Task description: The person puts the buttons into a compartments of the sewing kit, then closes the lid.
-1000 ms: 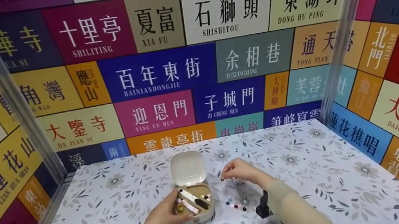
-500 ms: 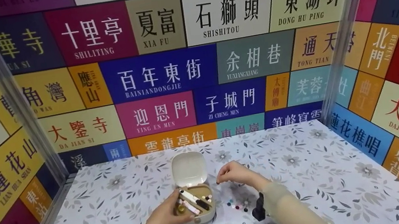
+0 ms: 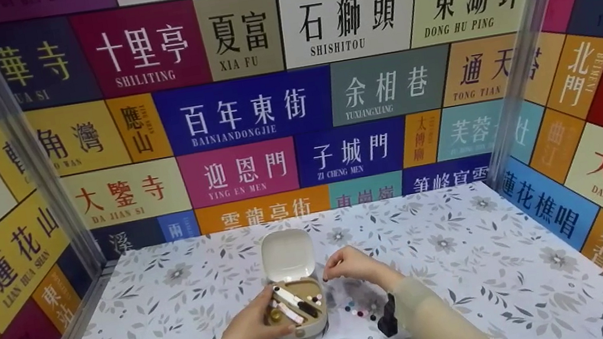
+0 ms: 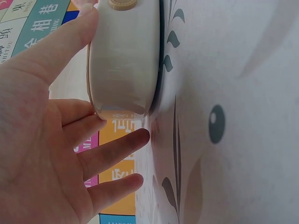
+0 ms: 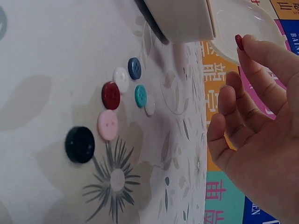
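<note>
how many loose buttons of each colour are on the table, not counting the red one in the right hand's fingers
white buttons: 2
dark red button: 1
pink button: 1
dark blue button: 1
teal button: 1
black button: 1
total: 7

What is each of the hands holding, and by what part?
Right hand: a red button, pinched by its edge. Left hand: the cream box, gripped around its left side.
</note>
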`<state>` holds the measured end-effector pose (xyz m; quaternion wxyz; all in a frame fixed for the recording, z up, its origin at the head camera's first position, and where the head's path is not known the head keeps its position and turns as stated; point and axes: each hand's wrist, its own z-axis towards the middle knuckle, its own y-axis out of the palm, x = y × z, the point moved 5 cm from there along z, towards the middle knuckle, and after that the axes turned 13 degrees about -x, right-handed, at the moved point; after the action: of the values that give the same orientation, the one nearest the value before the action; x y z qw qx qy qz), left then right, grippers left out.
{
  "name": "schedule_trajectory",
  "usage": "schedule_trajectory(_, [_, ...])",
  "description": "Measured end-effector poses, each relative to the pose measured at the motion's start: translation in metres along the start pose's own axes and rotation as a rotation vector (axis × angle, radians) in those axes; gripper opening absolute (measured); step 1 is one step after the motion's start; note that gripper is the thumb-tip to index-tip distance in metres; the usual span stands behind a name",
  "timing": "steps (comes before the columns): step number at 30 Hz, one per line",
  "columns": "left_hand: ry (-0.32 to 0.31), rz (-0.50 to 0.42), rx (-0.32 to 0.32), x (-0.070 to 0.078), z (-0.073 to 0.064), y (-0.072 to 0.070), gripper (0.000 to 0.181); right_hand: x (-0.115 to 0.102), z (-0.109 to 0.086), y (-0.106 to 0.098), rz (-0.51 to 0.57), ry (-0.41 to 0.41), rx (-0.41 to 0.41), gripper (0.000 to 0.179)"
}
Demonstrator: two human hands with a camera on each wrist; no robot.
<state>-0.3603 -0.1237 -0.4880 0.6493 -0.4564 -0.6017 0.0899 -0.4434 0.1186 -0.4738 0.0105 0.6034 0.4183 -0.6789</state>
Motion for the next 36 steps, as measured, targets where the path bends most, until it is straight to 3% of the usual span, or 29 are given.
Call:
schedule_trajectory(6, [-0.009,-0.016,-0.002,0.000,0.000,-0.001,0.108,-0.006,0.002,0.004,-0.006,-0.049,-0.013,0.011])
schedule_trajectory(15, [-0.003,0.013,0.005,0.001,-0.001,-0.002,0.106,-0.006,0.007,0.009,-0.008,-0.036,-0.019,0.010])
schedule_trajectory(22, [-0.027,-0.027,0.004,0.000,-0.001,0.000,0.108,-0.007,0.009,0.016,0.008,-0.079,-0.033,0.011])
schedule_trajectory(29, [-0.028,-0.033,0.002,-0.002,0.001,0.000,0.108,-0.033,-0.005,0.021,0.036,-0.100,-0.064,0.014])
schedule_trajectory(36, [-0.037,-0.016,0.006,-0.001,0.000,0.000,0.109,-0.007,0.012,0.025,0.045,-0.082,-0.071,0.012])
